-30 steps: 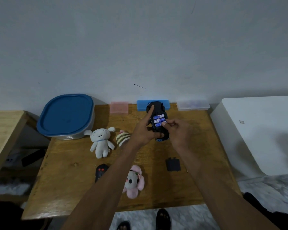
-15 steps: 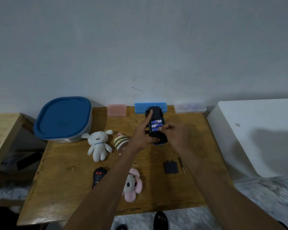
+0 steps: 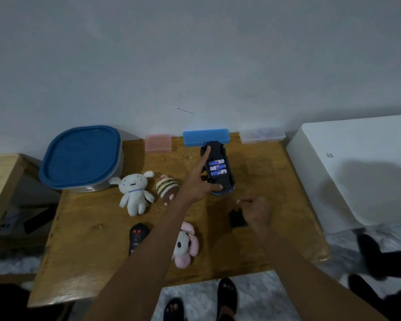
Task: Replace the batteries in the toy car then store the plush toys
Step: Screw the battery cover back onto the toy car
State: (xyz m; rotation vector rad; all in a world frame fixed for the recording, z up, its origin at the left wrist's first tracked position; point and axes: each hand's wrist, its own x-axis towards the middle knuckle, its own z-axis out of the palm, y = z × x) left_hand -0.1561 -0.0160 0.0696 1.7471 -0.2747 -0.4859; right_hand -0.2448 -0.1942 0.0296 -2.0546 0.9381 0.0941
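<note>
The toy car (image 3: 218,154) lies upside down at the back of the wooden table (image 3: 90,262), its compartment uncovered with three blue batteries (image 3: 217,168) in it. My left hand (image 3: 200,184) holds the car lengthwise, with the index finger on its far end and the thumb on its near end. My right hand (image 3: 256,210) hovers with loosely curled fingers just over the black battery cover (image 3: 235,220). A white plush (image 3: 134,193), a striped plush (image 3: 167,188) and a pink plush (image 3: 186,246) lie on the table to the left.
A blue-lidded container (image 3: 81,156) stands at the back left. Pink (image 3: 158,142), blue (image 3: 195,136) and clear (image 3: 262,135) boxes line the wall. A black remote (image 3: 137,236) lies near the pink plush. A white cabinet (image 3: 357,170) borders the table's right side.
My right hand left the battery compartment and dropped toward me, over the black cover. My left hand kept its hold on the car.
</note>
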